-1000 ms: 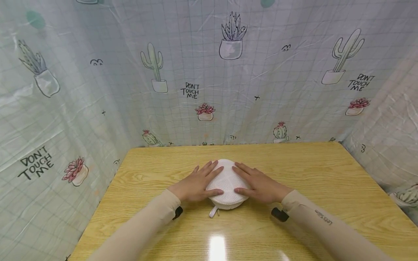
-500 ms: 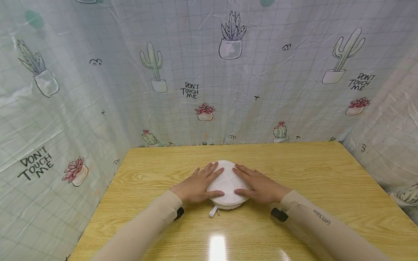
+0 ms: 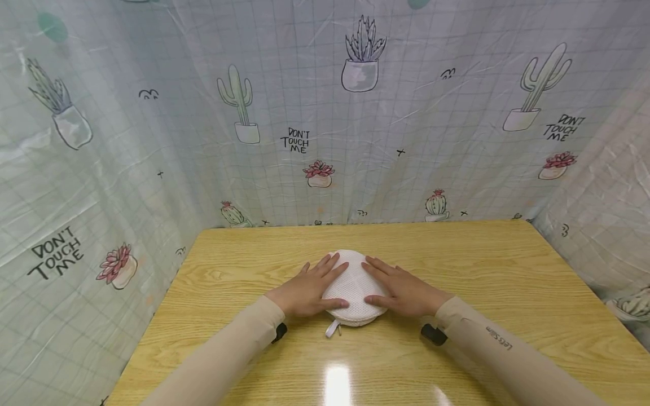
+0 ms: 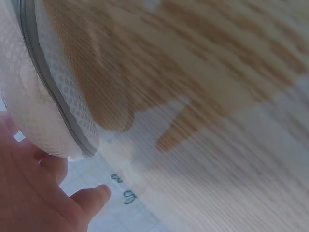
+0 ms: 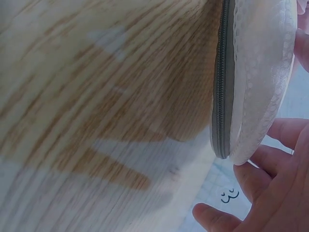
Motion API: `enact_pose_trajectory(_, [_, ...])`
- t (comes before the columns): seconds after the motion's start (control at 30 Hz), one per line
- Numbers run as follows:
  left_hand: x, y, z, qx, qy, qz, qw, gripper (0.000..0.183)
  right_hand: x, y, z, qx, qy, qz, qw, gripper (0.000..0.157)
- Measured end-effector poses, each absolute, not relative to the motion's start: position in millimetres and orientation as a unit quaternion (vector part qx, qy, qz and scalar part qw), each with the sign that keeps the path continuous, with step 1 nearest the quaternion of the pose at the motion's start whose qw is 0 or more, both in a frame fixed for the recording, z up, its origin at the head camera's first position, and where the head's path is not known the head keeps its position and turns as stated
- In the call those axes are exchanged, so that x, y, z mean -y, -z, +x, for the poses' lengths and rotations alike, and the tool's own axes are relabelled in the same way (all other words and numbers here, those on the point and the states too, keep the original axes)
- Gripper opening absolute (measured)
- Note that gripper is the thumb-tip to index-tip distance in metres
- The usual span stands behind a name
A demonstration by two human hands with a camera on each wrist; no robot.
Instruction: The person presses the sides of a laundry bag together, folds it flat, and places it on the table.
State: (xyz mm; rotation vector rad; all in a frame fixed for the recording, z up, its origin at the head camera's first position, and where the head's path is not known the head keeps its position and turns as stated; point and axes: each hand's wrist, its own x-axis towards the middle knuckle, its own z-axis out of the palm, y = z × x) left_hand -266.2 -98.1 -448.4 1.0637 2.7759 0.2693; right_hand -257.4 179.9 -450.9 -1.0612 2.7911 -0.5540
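Observation:
On the table in front of me sits a rounded white mesh laundry bag [image 3: 354, 290] with a zipper. Its pale zip tab [image 3: 332, 329] points toward me. My left hand [image 3: 307, 290] rests on the bag's left side, fingers spread and straight, thumb lying across the near part of the top. From the other side, my right hand [image 3: 409, 290] lies on the bag in the same way. A grey zipper [image 4: 53, 96] runs around the bag's edge in the left wrist view. The right wrist view shows that zipper [image 5: 221, 82] too, with fingers touching the mesh. The bag's underside is hidden.
The wooden table [image 3: 244, 254] is glossy and carries light reflections near its front. A curtain [image 3: 325, 113] printed with cacti hangs behind it and along both sides. Dark wrist straps or cameras [image 3: 433, 334] sit under the sleeves.

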Motion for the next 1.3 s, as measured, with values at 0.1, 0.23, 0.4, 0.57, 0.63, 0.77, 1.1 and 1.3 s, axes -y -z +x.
enact_pose_trajectory(0.1, [97.9, 449.0, -266.4, -0.927, -0.089, 0.356, 0.079, 0.089, -180.3, 452.5, -257.6, -0.918, 0.18, -0.349, 0.054, 0.08])
enact_pose_trajectory(0.23, [98.0, 450.8, -267.3, -0.927, -0.086, 0.356, 0.079, 0.091, -179.4, 455.2, -258.2, -0.92, 0.177, -0.345, 0.061, 0.081])
enact_pose_trajectory(0.4, [97.0, 452.0, -268.2, -0.93, -0.08, 0.35, 0.081, 0.097, -178.3, 458.7, -258.2, -0.923, 0.17, -0.339, 0.06, 0.082])
enact_pose_trajectory(0.57, [95.7, 453.8, -268.0, -0.931, -0.078, 0.346, 0.087, 0.102, -178.7, 461.4, -257.6, -0.924, 0.164, -0.338, 0.067, 0.082])
enact_pose_trajectory(0.63, [95.3, 454.1, -267.4, -0.931, -0.081, 0.345, 0.09, 0.103, -178.8, 462.3, -257.2, -0.924, 0.161, -0.339, 0.069, 0.082])
enact_pose_trajectory(0.77, [94.5, 454.8, -266.6, -0.931, -0.086, 0.342, 0.096, 0.103, -178.8, 464.7, -256.6, -0.925, 0.157, -0.34, 0.069, 0.082])
enact_pose_trajectory(1.1, [91.7, 461.0, -263.5, -0.93, -0.089, 0.34, 0.104, 0.104, -178.5, 468.0, -252.7, -0.929, 0.124, -0.34, 0.073, 0.081])
enact_pose_trajectory(1.3, [90.7, 463.3, -262.5, -0.932, -0.086, 0.338, 0.101, 0.104, -178.1, 465.9, -250.7, -0.931, 0.112, -0.34, 0.075, 0.082])
